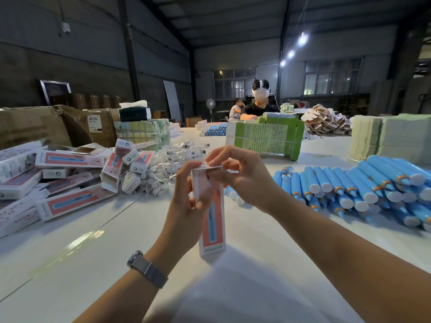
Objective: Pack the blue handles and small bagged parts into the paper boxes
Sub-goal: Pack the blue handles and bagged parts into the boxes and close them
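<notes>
Holding 1 paper box (pixel 211 215) upright above the white bench (pixel 256 264), left hand (pixel 186 206) wrapping its grip around the box's side, right hand (pixel 238 176) pinching the flap at the top end. Showing a blue handle printed on a coral panel; small print along the box's lower edge too blurred for reading. Lying well apart at the right: stacked blue handles (pixel 363 185). Sitting beyond the box: bagged parts (pixel 172 164). Piling up at the left: more packed boxes (pixel 58 180).
</notes>
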Motion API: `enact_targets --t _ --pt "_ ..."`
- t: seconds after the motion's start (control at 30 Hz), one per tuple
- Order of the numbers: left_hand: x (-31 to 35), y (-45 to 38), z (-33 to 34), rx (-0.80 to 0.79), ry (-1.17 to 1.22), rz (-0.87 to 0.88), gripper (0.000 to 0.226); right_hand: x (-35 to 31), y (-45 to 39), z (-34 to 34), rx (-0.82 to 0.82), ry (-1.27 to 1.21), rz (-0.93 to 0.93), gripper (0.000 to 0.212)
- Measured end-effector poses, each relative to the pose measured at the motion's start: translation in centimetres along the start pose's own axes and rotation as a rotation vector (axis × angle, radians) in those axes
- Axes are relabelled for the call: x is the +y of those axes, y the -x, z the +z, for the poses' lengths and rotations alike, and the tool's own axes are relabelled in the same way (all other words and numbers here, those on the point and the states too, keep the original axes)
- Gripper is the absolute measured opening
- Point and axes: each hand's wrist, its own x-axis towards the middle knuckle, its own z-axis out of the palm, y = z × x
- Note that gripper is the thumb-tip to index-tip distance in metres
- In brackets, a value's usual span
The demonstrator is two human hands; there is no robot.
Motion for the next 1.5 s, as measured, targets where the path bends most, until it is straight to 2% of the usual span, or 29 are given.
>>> enact_targets --t 0.1,0.23,0.37,0.47,0.57,0.7,0.87,1.13,1.3,1.5 --pt "0.0 0.0 0.0 -0.009 -0.02 0.009 0.06 -0.1 0.0 0.0 0.002 -0.001 0.007 0.02" --pt "0.3 0.0 0.1 -0.012 -0.017 0.026 0.047 -0.8 0.2 -0.1 -0.007 -0.107 0.093 0.006" --pt "0.5 0.0 0.1 -0.014 -0.011 0.032 0.05 -1.2 0.2 0.1 0.001 -0.109 0.113 0.011" --pt "0.5 -0.1 0.0 -0.037 0.047 0.076 0.035 -1.0 0.1 0.0 -0.015 -0.037 0.098 0.016" --pt "0.6 -0.3 -0.2 -0.038 0.128 0.048 0.019 -1.2 0.2 -0.1 -0.026 0.036 0.107 0.021" --pt "0.6 -0.6 -0.2 0.015 0.109 0.077 0.008 -1.6 0.1 -0.2 -0.019 0.084 0.071 0.019" --pt "0.7 -0.7 -0.1 0.074 0.035 0.072 0.008 -1.5 -0.1 -0.2 -0.002 0.111 0.051 0.021" --pt "0.6 -0.4 0.0 0.048 -0.054 0.151 0.012 -1.6 -0.1 0.5 0.002 0.256 -0.024 0.018" --pt "0.4 -0.4 0.0 0.048 -0.035 0.134 0.019 -1.5 -0.3 0.6 0.028 0.225 -0.04 0.021" --pt "0.7 -0.2 -0.4 0.01 -0.155 0.178 0.036 -1.7 -0.5 0.1 0.038 0.111 -0.024 0.018"
